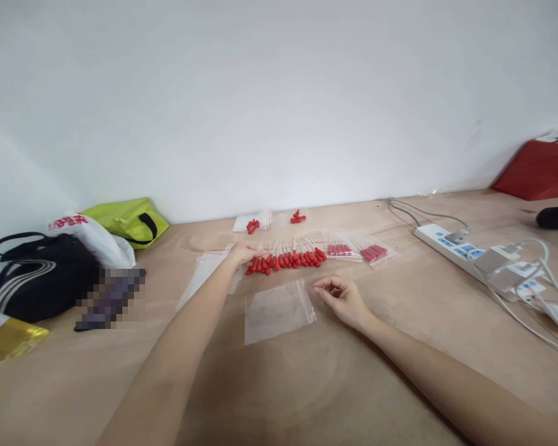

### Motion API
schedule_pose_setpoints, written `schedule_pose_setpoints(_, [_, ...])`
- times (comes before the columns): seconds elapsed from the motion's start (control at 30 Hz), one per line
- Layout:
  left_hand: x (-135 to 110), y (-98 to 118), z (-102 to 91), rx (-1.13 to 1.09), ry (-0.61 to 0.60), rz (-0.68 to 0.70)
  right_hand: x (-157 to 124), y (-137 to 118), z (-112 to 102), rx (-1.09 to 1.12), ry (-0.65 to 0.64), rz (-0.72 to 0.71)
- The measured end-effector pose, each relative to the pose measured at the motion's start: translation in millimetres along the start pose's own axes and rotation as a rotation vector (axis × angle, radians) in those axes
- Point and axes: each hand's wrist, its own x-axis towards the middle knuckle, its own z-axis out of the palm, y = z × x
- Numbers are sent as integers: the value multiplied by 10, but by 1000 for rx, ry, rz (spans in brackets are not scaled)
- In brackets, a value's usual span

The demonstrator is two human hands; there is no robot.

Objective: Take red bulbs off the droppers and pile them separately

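Note:
A row of red-tipped thin sticks [286,260] lies across the middle of the table, tips toward me. My left hand [245,253] is at the row's left end, fingertips together against the sticks; whether one is pinched there I cannot make out. Just in front lies a flat, clear zip bag [276,313], its zip edge facing right. Beside that edge is my right hand [343,298], fingers curled and thumb near the index finger, with nothing visible in them. Under my left forearm are more clear bags [199,279], partly hidden.
Filled bags of red pieces [338,249] lie right of the row. Behind it are two small red piles [252,225] on bags. A power strip [446,244] with chargers and cables is at right, a red bag [537,170] beyond. Black [46,272] and green bags [125,220] stand left.

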Motion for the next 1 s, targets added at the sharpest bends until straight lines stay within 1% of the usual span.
schedule_pose_setpoints(0.1, [-36,18,-33,118,67,-9,-7,5,-2,-37,-31,-10])
schedule_pose_setpoints(0.23, [-152,23,-90,229,154,64,-19,19,3,-78,-74,-36])
schedule_pose_setpoints(0.3, [-296,-3,-92,275,204,138,-28,16,2,-97,-94,-58])
schedule_pose_setpoints(0.4, [-645,-112,-22,326,250,277,-41,-18,-7,-147,-128,-89])
schedule_pose_setpoints(0.43, [-783,-168,20,348,233,337,-45,-36,-12,-177,-136,-113])
schedule_pose_setpoints(0.5, [-1056,-297,113,478,125,586,-52,-79,-21,-264,-175,-218])
schedule_pose_setpoints(0.57, [-1277,-423,193,515,36,718,-61,-121,-25,-382,-255,-377])
schedule_pose_setpoints(0.6, [-1357,-475,221,535,-41,753,-67,-137,-23,-445,-306,-451])
schedule_pose_setpoints(0.63, [-1415,-517,240,568,-118,768,-74,-149,-18,-504,-357,-506])
schedule_pose_setpoints(0.7, [-1470,-565,252,620,-240,760,-90,-156,-3,-598,-436,-556])
schedule_pose_setpoints(0.77, [-1465,-570,249,637,-291,732,-105,-146,11,-648,-477,-549])
schedule_pose_setpoints(0.8, [-1449,-560,249,620,-286,718,-111,-137,16,-658,-483,-536])
schedule_pose_setpoints(0.87, [-1401,-525,264,541,-219,689,-115,-117,20,-663,-479,-513])
schedule_pose_setpoints(0.93, [-1347,-474,303,442,-99,656,-113,-101,18,-656,-477,-512])
schedule_pose_setpoints(1.0, [-1304,-416,357,397,6,591,-107,-90,13,-643,-483,-527])
